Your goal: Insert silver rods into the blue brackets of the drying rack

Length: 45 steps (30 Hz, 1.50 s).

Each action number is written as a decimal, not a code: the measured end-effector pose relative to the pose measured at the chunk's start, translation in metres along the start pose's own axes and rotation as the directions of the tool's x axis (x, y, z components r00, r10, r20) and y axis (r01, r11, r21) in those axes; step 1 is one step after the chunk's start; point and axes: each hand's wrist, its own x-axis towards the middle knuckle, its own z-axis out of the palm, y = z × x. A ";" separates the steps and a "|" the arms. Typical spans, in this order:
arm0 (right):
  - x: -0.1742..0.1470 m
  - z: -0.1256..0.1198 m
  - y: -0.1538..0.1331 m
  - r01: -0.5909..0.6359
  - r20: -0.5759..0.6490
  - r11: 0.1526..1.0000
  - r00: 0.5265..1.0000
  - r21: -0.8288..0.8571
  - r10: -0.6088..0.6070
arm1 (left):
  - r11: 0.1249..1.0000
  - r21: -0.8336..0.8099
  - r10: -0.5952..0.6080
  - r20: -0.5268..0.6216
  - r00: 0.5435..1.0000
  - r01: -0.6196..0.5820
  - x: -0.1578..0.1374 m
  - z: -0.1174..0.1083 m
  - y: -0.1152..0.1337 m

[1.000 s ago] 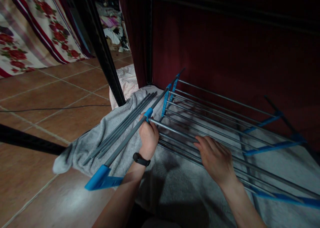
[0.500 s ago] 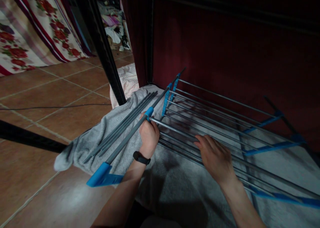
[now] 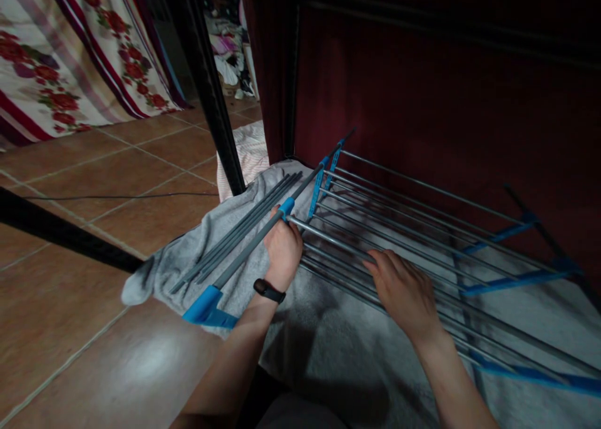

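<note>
A drying rack of grey metal rods with blue plastic joints [image 3: 315,194] stretches across the middle and right. My left hand [image 3: 284,247], with a black band at the wrist, is closed under a blue sleeve joint [image 3: 286,208] on the slanting side pole [image 3: 246,252]. Its fingertips are partly hidden behind that pole. A crossrod [image 3: 328,235] meets the pole at this joint. Further right along the same rod, my right hand [image 3: 404,291] grips it, thumb and fingers closed round it. At the pole's lower end is a blue corner piece [image 3: 206,309].
Several loose grey tubes [image 3: 235,235] lie on a grey blanket [image 3: 323,347] left of the pole. Black metal posts [image 3: 211,91] stand at the left, over brown floor tiles [image 3: 70,279]. A dark red panel [image 3: 422,103] rises behind the rack. A black cable [image 3: 131,196] crosses the tiles.
The whole view has shifted slightly, so the posts, curtain and blue corner piece appear further right. Both hands keep their holds on the rack, with little visible movement along it.
</note>
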 end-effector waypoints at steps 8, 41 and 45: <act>-0.001 0.003 0.001 0.005 -0.011 1.000 1.000 0.001 -0.005 | 1.000 -0.030 0.005 -0.020 1.000 -0.006 0.000 0.000 -0.002; 0.000 0.002 -0.002 -0.052 0.047 0.999 0.998 0.002 0.052 | 1.000 -0.025 -0.018 -0.004 1.000 0.018 -0.002 0.007 -0.011; 0.000 0.002 -0.004 -0.052 0.045 0.999 0.998 0.005 0.052 | 0.998 0.017 -0.057 0.007 0.998 0.057 -0.002 0.006 -0.010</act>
